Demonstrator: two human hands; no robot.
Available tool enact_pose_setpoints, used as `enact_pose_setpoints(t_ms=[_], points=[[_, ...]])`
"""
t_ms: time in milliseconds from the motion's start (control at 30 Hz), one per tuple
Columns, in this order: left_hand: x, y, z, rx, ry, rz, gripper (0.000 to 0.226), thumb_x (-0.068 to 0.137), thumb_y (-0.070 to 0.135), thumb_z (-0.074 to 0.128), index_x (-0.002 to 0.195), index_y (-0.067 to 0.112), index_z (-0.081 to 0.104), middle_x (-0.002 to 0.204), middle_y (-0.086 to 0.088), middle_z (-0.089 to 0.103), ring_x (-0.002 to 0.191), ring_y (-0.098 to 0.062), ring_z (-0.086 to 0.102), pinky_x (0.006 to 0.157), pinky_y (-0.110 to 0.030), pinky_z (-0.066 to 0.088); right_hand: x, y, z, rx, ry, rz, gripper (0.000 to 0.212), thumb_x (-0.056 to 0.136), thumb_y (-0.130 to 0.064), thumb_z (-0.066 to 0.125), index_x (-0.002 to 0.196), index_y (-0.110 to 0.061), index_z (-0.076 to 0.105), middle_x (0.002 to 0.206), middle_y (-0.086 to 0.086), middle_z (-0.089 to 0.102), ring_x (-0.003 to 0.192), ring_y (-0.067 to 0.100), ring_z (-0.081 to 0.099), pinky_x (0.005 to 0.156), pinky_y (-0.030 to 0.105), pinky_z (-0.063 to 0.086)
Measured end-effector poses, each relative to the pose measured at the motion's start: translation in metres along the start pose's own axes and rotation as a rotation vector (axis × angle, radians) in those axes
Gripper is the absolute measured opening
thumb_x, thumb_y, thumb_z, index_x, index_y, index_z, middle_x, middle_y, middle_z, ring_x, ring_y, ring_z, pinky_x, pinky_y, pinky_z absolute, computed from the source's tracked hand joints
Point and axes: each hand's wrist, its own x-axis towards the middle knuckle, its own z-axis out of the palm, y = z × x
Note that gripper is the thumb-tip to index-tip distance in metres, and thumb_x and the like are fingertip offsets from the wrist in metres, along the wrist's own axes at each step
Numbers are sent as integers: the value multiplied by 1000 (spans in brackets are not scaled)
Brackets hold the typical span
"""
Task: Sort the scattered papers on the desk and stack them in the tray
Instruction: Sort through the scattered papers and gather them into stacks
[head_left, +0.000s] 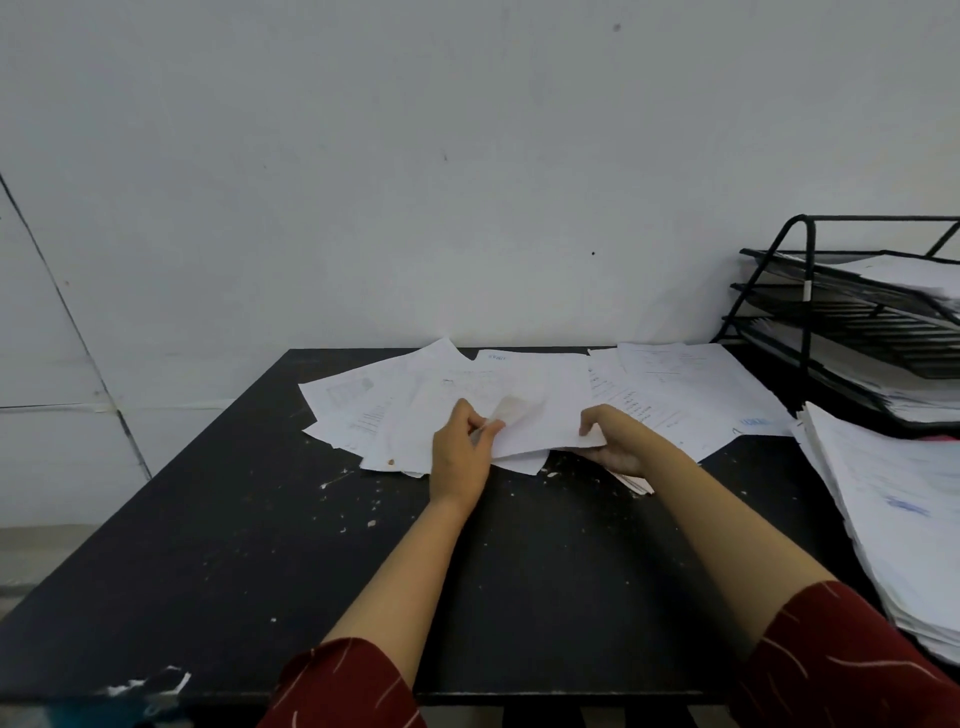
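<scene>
While spread along the tabletop's (260, 545) far edge, papers (395, 410) overlap loosely. Left hand (460, 457) pinching a sheet (540, 421) with curled fingers; right hand (615, 441) gripping its near corner. Tray (802, 312) at far right corner; stack (893, 514) along right edge.

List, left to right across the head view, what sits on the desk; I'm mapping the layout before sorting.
Fanned loose papers → left hand pinching a sheet → right hand gripping sheets → printed sheets → tall paper stack, with the black tiered tray behind it.
</scene>
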Motion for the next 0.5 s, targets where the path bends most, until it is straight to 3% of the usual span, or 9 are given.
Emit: enact_pose_setpoints(t_ms=[67,133,200,267,300,367,400,500], points=[[-7,10,16,-64,-72,-7,34,80,24,73,66,21,42,59,11,45,53,4,42,54,-9,37,-1,-2,-6,27,-23,38,34,89,-19,54,118,-3,48,115,17,58,98,32,64,68,40,60],[-14,16,31,-99,-166,-1,38,73,29,79,63,22,43,55,14,48,52,3,43,52,-9,37,-3,-6,-11,-52,-38,68,47,85,-42,66,113,-8,50,114,17,61,97,32,68,70,41,60],[-20,23,38,-104,-265,-1,42,62,43,84,66,22,47,60,16,57,57,3,52,54,-8,42,-5,-8,-11,-246,19,85,50,82,-34,74,120,-9,53,108,16,64,93,29,69,63,34,60],[-22,27,39,-91,-306,6,47,57,59,80,74,24,53,72,13,65,71,2,61,67,-10,48,-1,-9,-19,-433,180,42,49,85,-18,72,126,0,51,100,14,64,84,25,65,50,25,56],[-21,27,38,-94,-288,25,44,63,61,76,77,24,55,76,11,65,75,0,62,72,-13,50,3,-10,-25,-523,272,-17,47,88,-15,68,128,1,49,106,14,63,87,26,62,57,26,56],[-14,25,30,-72,-186,61,32,80,52,65,81,21,56,81,8,65,82,-6,61,79,-22,49,7,-14,-44,-727,424,-159,51,92,-14,61,137,-1,42,132,16,52,112,33,53,89,33,49],[-9,22,23,-16,-107,69,25,87,43,61,83,19,56,84,7,64,86,-10,60,81,-25,47,7,-15,-54,-797,479,-220,49,92,-12,58,138,-2,41,138,16,49,120,35,48,93,33,42],[9,5,-4,356,102,16,12,93,26,54,100,17,57,104,0,63,105,-20,55,92,-32,42,5,-12,-78,-859,576,-306,40,90,-10,50,129,-5,47,131,16,53,116,36,50,84,30,36]])
